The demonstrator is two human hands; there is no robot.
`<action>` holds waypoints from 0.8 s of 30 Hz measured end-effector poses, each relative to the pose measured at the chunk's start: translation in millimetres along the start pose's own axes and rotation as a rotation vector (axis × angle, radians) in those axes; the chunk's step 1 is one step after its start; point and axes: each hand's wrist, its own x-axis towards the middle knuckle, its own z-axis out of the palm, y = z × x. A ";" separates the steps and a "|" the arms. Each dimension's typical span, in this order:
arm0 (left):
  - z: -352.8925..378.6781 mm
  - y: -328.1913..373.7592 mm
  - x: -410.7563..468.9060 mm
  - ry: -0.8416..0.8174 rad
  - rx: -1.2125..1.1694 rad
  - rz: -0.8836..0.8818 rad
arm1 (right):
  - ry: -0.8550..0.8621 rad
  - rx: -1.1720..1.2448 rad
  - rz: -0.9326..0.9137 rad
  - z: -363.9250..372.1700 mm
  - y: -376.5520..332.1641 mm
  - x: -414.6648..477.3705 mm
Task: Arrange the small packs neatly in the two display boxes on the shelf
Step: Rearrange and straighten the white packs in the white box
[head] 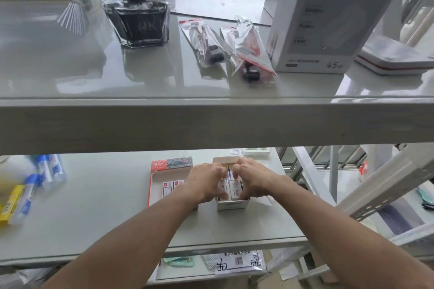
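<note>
Two open display boxes stand side by side on the lower shelf (105, 206). The right one is a small white box (232, 205) filled with small white packs (236, 189). The left one is an orange-edged box (155, 178) with red-and-white packs (170, 186) lying inside. My left hand (206, 183) and my right hand (252, 179) both reach into the white box from either side, fingers curled down onto the packs. Whether either hand grips a pack is hidden by the fingers.
On the lower shelf's left lie blue-and-white tubes (49, 171) and a yellow pack (10, 204). The upper shelf (211, 124) overhangs close above my hands, carrying an ink bottle (138, 14), bagged items (225, 47) and a white charger box (328, 21). A metal frame (380, 197) stands at right.
</note>
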 end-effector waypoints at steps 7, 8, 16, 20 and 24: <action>-3.1 -2.2 0.7 -0.089 -0.064 -0.044 | 0.007 0.061 -0.005 0.1 4.3 1.1; -4.4 -1.7 1.4 -0.100 -0.051 -0.040 | 0.006 0.069 -0.003 0.1 4.2 1.2; -4.7 0.4 2.3 -0.066 0.015 0.008 | 0.018 0.079 -0.013 0.0 3.5 -0.1; -1.3 -1.1 3.0 -0.052 0.012 -0.001 | 0.022 0.075 -0.015 2.2 4.7 -0.2; 0.8 -3.3 2.4 -0.047 -0.004 -0.016 | 0.020 0.089 -0.009 3.7 6.4 1.2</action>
